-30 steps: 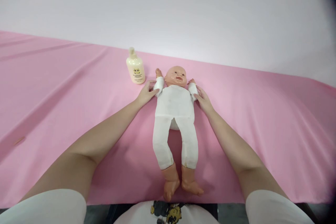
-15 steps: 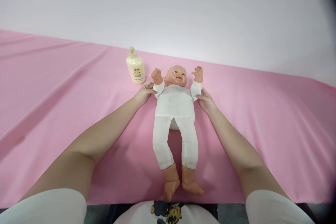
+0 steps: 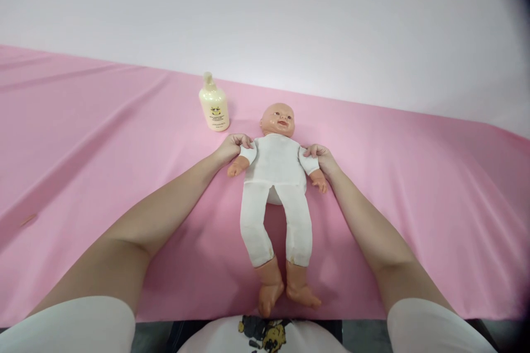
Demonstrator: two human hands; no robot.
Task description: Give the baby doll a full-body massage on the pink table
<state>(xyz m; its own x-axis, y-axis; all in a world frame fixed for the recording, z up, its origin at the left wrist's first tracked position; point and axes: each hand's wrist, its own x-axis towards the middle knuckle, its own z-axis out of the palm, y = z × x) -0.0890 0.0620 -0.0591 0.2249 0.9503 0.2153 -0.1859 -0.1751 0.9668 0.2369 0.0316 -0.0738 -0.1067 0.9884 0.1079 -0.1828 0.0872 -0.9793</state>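
A baby doll with a white cloth body lies on its back, head away from me and bare feet toward me. My left hand is closed on the doll's arm at the left of the view, its fingers over the white sleeve. On the other side my right hand grips the doll's other arm in the same way. Both doll arms point down and outward beside its trunk. Just beyond my left hand stands a cream pump bottle with a cartoon face on its label.
Pink cloth with folds covers the table, and a pale wall rises behind it. A small brownish strip lies on the cloth at far left. The table's near edge runs just in front of my body.
The doll's arms have swung from raised beside its head to lowered beside its trunk, moved by my hands. My fingers now lie on top of the sleeves. The bottle has stayed put.
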